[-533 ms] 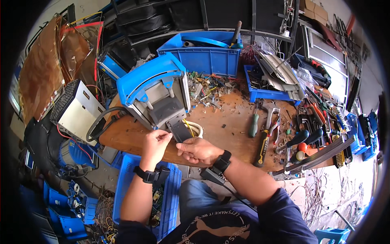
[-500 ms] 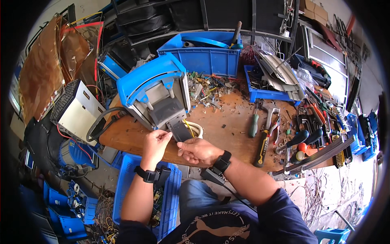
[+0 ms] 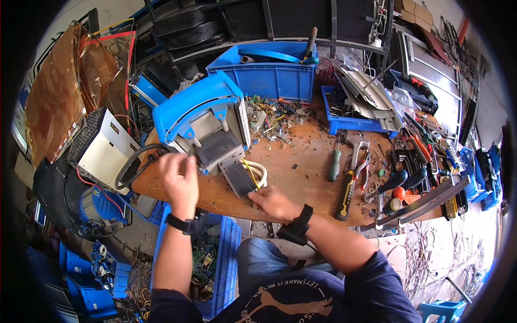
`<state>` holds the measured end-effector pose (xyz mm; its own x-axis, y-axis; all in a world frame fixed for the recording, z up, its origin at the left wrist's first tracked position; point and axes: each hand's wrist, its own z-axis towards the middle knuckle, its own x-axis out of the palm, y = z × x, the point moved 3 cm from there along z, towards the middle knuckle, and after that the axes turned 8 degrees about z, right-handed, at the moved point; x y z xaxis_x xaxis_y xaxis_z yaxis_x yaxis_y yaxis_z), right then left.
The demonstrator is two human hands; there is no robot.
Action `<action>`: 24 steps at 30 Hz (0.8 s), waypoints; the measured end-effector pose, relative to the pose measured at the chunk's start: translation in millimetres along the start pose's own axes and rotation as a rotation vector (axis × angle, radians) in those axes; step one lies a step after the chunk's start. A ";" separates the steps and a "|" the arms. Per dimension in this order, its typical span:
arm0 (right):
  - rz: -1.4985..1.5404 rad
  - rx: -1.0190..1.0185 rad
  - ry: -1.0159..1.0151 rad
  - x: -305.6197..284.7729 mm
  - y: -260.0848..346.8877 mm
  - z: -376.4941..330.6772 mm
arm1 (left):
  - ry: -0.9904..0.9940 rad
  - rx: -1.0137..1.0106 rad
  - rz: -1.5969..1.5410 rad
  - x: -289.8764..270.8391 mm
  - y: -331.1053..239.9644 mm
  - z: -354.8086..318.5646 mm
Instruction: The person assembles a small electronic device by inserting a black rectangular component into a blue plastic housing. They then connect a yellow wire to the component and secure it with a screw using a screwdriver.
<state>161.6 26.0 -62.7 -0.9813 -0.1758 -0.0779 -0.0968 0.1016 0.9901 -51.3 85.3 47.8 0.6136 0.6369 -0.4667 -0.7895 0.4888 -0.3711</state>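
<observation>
Resting on a worn wooden bench, a blue-and-grey machine housing lies tilted toward the person, with a dark grey block projecting from its lower front. The left hand is raised at the housing's lower left corner, fingers curled near a thick black cable; whether it grips anything cannot be told. The right hand lies low on the bench edge, fingertips touching the bottom corner of the dark grey block, beside yellow and white wires; the fingers are loosely bent, and a firm hold cannot be confirmed. Both wrists carry black bands. A green-handled screwdriver and yellow-handled pliers lie to the right, well apart from the hands. A blue crate stands behind the housing.
</observation>
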 end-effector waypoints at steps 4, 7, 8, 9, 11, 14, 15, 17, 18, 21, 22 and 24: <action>-0.298 0.000 -0.050 -18.5 17.1 1.7 | -0.217 0.160 0.214 -21.3 5.3 49.7; -0.306 -0.017 -0.035 -20.9 10.1 13.1 | -0.154 0.108 0.327 -14.4 20.4 89.5; -0.312 -0.020 -0.039 -21.5 9.3 16.5 | -0.096 0.070 0.335 -7.6 30.1 100.2; -0.314 -0.021 -0.038 -18.5 7.9 18.5 | -0.035 0.032 0.348 -3.9 35.6 107.5; -0.308 -0.014 -0.042 -15.0 5.8 22.2 | 0.020 0.005 0.373 2.8 37.6 116.0; -0.283 0.020 -0.048 -13.2 3.6 24.3 | 0.081 -0.004 0.401 13.6 38.9 121.9; -0.272 0.035 -0.044 -12.6 5.5 22.8 | 0.097 -0.003 0.410 16.7 40.1 122.1; -0.257 0.038 -0.042 -12.2 4.4 22.5 | 0.121 -0.036 0.406 22.0 43.3 122.4; -0.252 0.025 -0.044 -12.1 2.3 23.2 | 0.133 -0.051 0.404 23.5 44.3 122.0; -0.246 0.006 -0.053 -11.6 0.7 23.3 | 0.130 -0.016 0.414 24.2 42.4 120.1; -0.246 0.002 -0.056 -11.2 1.0 22.9 | 0.135 -0.022 0.405 25.3 42.0 119.4; -0.230 0.019 -0.050 -10.3 4.9 21.2 | 0.139 -0.037 0.390 25.6 41.5 119.5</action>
<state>167.7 49.1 -59.5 -0.9401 -0.1476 -0.3074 -0.3214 0.0831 0.9433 -69.3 193.1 116.4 0.2661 0.6824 -0.6808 -0.9637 0.2039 -0.1723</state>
